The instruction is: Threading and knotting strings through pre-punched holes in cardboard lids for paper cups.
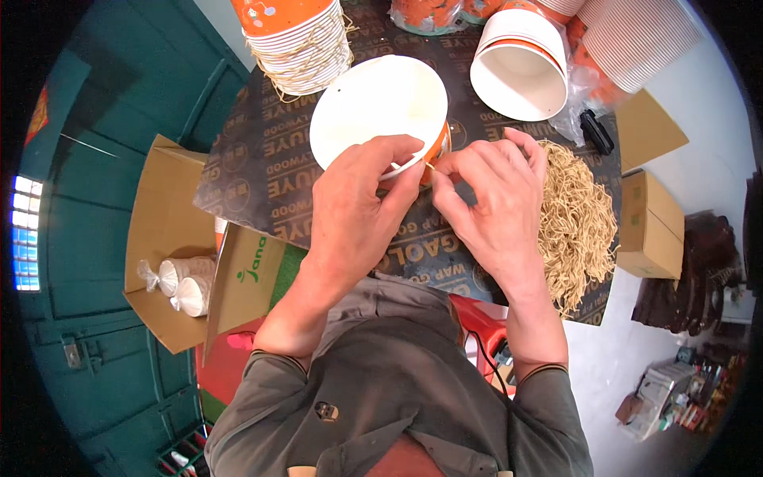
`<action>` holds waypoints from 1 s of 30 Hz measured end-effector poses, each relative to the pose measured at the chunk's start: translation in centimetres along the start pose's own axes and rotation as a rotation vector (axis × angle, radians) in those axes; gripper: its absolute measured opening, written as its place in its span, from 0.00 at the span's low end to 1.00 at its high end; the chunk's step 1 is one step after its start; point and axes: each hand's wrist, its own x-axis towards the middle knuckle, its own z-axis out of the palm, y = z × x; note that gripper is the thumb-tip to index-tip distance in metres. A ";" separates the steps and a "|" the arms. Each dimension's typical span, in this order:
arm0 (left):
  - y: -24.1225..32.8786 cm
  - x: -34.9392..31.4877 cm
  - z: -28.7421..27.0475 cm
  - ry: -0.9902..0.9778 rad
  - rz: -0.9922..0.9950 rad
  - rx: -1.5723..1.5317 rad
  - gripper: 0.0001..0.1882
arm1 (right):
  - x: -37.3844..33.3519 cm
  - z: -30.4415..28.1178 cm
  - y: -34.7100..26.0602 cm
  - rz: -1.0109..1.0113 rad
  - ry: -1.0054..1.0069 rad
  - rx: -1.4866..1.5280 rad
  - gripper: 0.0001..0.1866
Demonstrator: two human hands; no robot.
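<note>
A large white paper tub (373, 103) with an orange outside lies tipped on the dark table, its mouth toward me. My left hand (358, 191) pinches its near rim between thumb and fingers. Just right of that grip, my right hand (493, 187) has thumb and forefinger closed on a thin tan cord (430, 166) against the tub's orange side. Its little finger is lifted away. A heap of tan cords (576, 230) lies beside my right hand. At the back left, a stack of tubs (302, 60) has similar cords hanging along its sides.
More white-and-orange tubs (520, 79) lie at the back right, near a black object (596, 132). The dark printed plywood tabletop (429, 254) ends close to my body. An open carton (163, 215) with bagged round items stands left; a closed carton (650, 226) stands right.
</note>
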 end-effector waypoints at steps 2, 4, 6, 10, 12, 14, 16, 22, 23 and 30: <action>0.0 0.0 0.1 -0.005 -0.005 0.007 0.12 | 0.1 -0.1 -0.1 0.014 -0.001 -0.023 0.06; -0.1 0.1 0.2 0.007 0.034 -0.014 0.10 | 0.1 -0.2 0.0 0.017 -0.006 -0.001 0.06; -0.2 0.0 0.3 0.006 0.042 -0.013 0.10 | 0.1 -0.3 0.0 0.021 -0.011 0.013 0.06; -0.6 -0.1 0.5 0.015 0.065 -0.001 0.09 | -0.1 -0.4 -0.1 0.042 -0.010 0.037 0.06; -0.2 0.0 0.3 -0.007 0.047 0.028 0.07 | -0.5 -0.2 -0.1 0.049 -0.005 0.052 0.07; 0.0 -0.1 0.2 -0.031 0.029 0.054 0.07 | -1.0 0.4 -0.3 0.160 0.034 0.159 0.09; 0.1 -0.1 0.1 -0.029 0.026 0.068 0.06 | -1.4 1.1 -0.4 0.175 0.067 0.184 0.10; 0.1 -0.2 0.4 0.012 0.030 0.034 0.09 | -1.8 2.5 -0.7 0.181 0.137 0.217 0.09; 0.1 -0.2 0.4 0.007 0.031 0.033 0.09 | -1.8 2.7 -0.6 0.166 0.167 0.214 0.08; -0.1 -0.4 0.5 -0.037 -0.037 -0.029 0.11 | -1.6 2.8 -0.9 0.199 0.219 0.277 0.06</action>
